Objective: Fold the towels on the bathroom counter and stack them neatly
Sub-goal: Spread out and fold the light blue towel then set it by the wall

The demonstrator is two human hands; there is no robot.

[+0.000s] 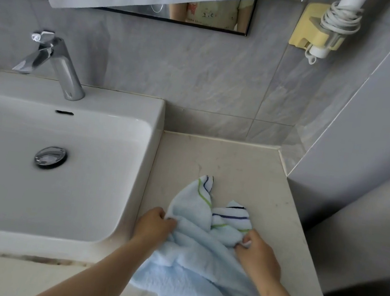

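The left hand (155, 225) has its fingers curled into a bunched edge of a light blue towel (188, 262). The right hand (257, 255) pinches another edge between thumb and fingertips, though the cloth hides how much it holds. Between the two grips the towel lies crumpled. Two corners striped in green and navy poke out just beyond the fingers, and the rest trails back under the forearms towards the person.

The towel rests on a pale beige stone counter (249, 165) that runs from the hands to a tiled corner. Just left of the left hand rises the side of a white rectangular basin (153, 117), with a chrome pop-up drain (50, 157) in its floor and a chrome faucet (58, 63) on its back ledge. Grey marbled tiles (199, 73) cover the wall beyond. A black-framed mirror (208, 11) hangs higher up, and above the right hand a yellow wall holder (312, 34) carries what looks like a white hair dryer (342, 15) with its cord wound round it.
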